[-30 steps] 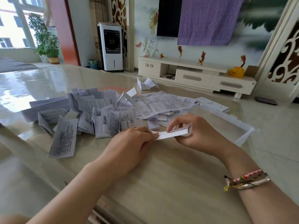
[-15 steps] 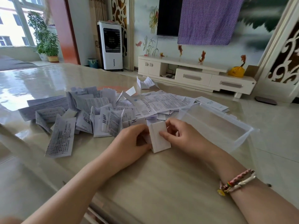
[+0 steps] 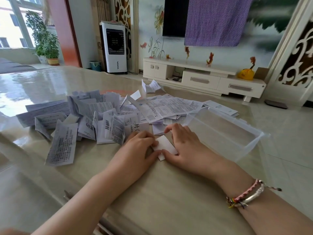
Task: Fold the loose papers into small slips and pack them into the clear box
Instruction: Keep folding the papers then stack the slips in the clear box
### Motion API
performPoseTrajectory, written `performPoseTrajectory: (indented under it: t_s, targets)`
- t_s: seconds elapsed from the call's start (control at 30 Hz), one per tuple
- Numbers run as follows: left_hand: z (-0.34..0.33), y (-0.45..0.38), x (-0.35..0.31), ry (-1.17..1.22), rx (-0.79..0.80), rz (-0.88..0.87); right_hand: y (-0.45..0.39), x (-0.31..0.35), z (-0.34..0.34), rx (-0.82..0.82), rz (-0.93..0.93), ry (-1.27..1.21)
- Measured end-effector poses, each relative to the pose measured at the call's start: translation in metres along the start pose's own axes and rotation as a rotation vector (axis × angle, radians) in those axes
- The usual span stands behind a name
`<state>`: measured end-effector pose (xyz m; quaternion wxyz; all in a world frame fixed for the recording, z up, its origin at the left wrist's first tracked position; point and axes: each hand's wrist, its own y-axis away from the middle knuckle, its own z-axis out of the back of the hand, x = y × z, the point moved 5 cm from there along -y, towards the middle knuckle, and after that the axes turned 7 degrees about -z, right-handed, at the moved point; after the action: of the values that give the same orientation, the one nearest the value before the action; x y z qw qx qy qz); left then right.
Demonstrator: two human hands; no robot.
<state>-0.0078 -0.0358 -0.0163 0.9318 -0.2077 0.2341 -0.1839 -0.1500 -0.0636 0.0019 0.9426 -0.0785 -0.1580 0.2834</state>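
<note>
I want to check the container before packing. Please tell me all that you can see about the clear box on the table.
The clear box is a shallow rectangular tray of see-through plastic with a pale, whitish rim and no lid on it. It stands upright and open on the glossy table, to the right of the paper pile and beyond the right hand. It looks empty; the table shows through its walls. Neither hand touches it. Its far left corner lies next to loose sheets, but contact cannot be told.
</note>
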Motion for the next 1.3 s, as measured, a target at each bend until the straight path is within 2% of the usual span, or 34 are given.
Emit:
performPoseTrajectory:
  t_s: [0.27,0.43,0.53,0.63,0.7,0.9,1.07,1.2,1.3]
  targets:
    - [0.002,0.004,-0.011,-0.094,-0.007,-0.052,0.001,-0.001,0.005,0.073,-0.045,0.049]
    - [0.002,0.004,-0.014,-0.109,0.083,-0.034,0.002,-0.009,0.009,0.076,-0.070,0.039]
    - [0.002,0.002,-0.012,-0.082,0.097,-0.002,0.000,-0.009,0.009,0.047,-0.044,-0.097]
    - [0.006,0.000,-0.009,0.002,0.075,0.060,-0.002,-0.016,0.015,-0.018,-0.134,-0.376]
    - [0.011,0.000,-0.008,0.020,0.060,0.077,-0.004,-0.020,0.018,-0.069,-0.192,-0.455]
    - [0.033,0.001,-0.010,0.107,-0.037,0.054,-0.003,-0.016,0.010,0.048,-0.324,-0.470]
    - [0.050,0.002,-0.011,0.159,-0.157,0.033,-0.005,0.002,0.011,0.147,-0.364,-0.823]
    - [0.056,0.005,-0.007,0.197,-0.217,0.049,-0.017,0.012,0.025,0.040,-0.307,-0.976]
    - [0.067,0.006,0.000,0.241,-0.302,0.095,-0.039,0.021,0.036,-0.054,-0.312,-0.951]
